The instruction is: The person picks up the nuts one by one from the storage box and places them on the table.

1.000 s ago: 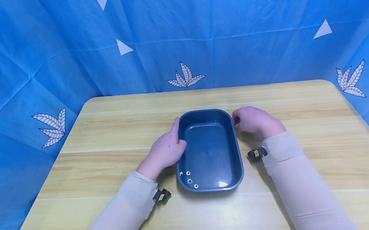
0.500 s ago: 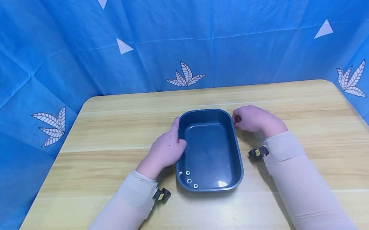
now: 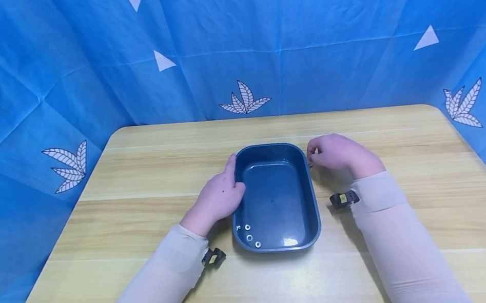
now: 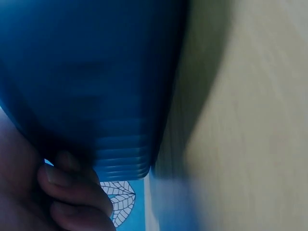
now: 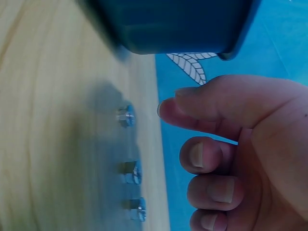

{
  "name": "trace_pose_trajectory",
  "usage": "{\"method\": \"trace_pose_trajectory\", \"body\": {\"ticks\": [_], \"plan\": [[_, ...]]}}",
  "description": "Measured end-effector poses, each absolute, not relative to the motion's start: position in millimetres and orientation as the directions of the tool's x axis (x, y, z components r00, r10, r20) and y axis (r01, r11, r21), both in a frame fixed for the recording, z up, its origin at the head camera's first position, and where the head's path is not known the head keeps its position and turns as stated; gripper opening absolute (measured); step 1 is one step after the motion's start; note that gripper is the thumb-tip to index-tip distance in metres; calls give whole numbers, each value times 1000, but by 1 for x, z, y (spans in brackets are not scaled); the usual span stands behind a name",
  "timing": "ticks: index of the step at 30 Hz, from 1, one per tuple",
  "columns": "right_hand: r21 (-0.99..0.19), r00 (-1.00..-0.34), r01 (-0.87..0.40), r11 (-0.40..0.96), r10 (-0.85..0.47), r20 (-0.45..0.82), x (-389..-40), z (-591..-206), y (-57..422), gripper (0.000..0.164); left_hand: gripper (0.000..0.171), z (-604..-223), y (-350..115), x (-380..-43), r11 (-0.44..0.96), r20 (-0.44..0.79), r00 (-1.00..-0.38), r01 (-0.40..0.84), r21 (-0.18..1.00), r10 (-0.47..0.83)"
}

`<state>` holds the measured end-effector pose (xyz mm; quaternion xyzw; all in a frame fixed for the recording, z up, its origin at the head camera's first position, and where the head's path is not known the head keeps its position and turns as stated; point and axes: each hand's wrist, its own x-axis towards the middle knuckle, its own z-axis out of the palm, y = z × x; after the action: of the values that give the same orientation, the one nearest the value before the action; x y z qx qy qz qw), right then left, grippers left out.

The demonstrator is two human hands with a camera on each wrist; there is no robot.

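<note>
Tray (image 3: 274,196) gripped at its left rim: our left hand (image 3: 214,197) had the thumb over the edge, the forefinger straight along it and the other fingers bent outside the wall. Our right hand (image 3: 340,156) was just beside the tray's right side, thumb and forefinger tips together, the rest curled in. Near those fingertips, yet apart from them, our right wrist view showed three flanged fasteners (image 5: 126,115) in a row on the wooden table (image 3: 428,208); the head view hid most of that row behind our hand. We had the tray sitting level on the table, between our hands, with four small metal bits (image 3: 247,227) in its near left corner. Pale sleeves (image 3: 148,289) covered our arms, and a black device (image 3: 344,199) sat at each wrist. Beyond the table hung a blue cloth (image 3: 329,67) printed with white triangles and leaves.
</note>
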<state>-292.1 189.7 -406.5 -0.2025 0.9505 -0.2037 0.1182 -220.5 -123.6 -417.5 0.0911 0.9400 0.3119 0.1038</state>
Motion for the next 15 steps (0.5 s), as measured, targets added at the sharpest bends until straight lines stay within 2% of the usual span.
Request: {"method": "trace_pose_trajectory", "body": {"ticks": [15], "plan": [[-444,-895,-330,833,-426,-134,-284,-384,190,20,73,-417,-124,-221,822,-94,-968,145,551,234]]}}
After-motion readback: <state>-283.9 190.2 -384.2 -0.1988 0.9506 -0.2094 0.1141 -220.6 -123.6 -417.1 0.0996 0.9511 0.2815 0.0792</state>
